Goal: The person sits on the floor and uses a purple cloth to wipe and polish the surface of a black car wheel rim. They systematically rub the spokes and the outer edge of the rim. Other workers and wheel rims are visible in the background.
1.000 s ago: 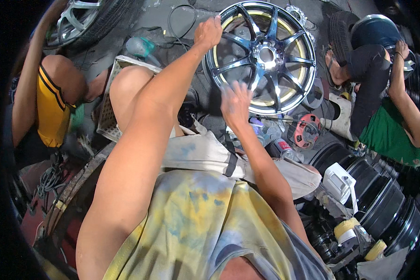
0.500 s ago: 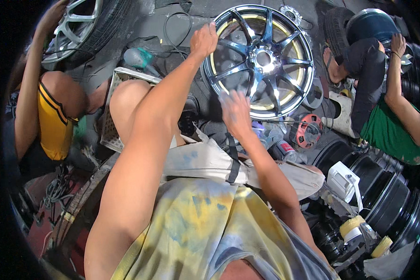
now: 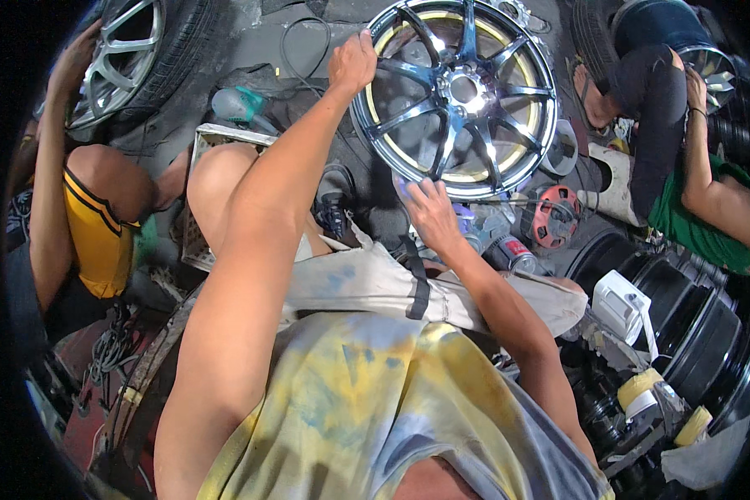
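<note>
A shiny chrome alloy wheel (image 3: 462,93) with many spokes and a pale yellow inner ring tilts up in front of me. My left hand (image 3: 352,63) is closed around its rim at the upper left. At the wheel's lower edge is my right hand (image 3: 432,214), fingers bent against the rim. Something small and bluish shows beside those fingertips; its kind is unclear. Below the wheel, a clear jar with a red label (image 3: 510,253) lies beside the right forearm.
A red round part (image 3: 556,217) lies right of the wheel. Black wheel rims (image 3: 683,329) are stacked at the right, a white box (image 3: 621,306) on them. Co-workers sit on both sides, the left one by a tyred wheel (image 3: 125,62). A plastic crate (image 3: 198,179) is by my knee.
The wheel and my left hand appear slightly higher and farther left in view. My right hand, blurred before, is now sharper at the wheel's lower rim.
</note>
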Action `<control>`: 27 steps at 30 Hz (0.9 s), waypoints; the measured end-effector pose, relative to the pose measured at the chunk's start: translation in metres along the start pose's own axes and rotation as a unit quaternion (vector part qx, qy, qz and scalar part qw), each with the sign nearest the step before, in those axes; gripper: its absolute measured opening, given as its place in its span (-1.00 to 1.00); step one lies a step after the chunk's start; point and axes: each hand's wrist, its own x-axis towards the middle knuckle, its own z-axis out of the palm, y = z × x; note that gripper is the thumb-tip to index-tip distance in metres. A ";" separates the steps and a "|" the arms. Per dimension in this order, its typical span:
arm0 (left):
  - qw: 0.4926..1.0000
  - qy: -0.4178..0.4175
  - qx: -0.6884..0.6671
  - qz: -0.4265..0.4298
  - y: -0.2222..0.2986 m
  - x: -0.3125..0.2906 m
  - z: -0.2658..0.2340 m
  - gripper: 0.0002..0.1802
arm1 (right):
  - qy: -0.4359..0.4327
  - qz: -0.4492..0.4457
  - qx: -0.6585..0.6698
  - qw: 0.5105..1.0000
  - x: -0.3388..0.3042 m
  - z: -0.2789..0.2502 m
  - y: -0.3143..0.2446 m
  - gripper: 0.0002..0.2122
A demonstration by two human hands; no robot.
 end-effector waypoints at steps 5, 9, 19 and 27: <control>1.000 0.012 -0.011 -0.003 0.006 -0.004 0.006 -0.32 | 0.115 0.014 0.059 0.992 0.044 -0.014 -0.012 -0.47; 1.000 0.016 -0.015 0.007 0.003 -0.002 0.004 -0.31 | 0.102 0.031 0.057 0.993 0.033 -0.002 -0.008 -0.44; 1.000 0.010 -0.002 -0.010 0.004 -0.002 0.005 -0.30 | 0.106 0.103 0.041 0.988 0.056 0.005 -0.023 -0.65; 0.999 0.030 0.017 0.024 0.002 0.001 0.010 -0.27 | 0.099 0.117 -0.001 0.988 0.119 0.009 -0.021 -0.84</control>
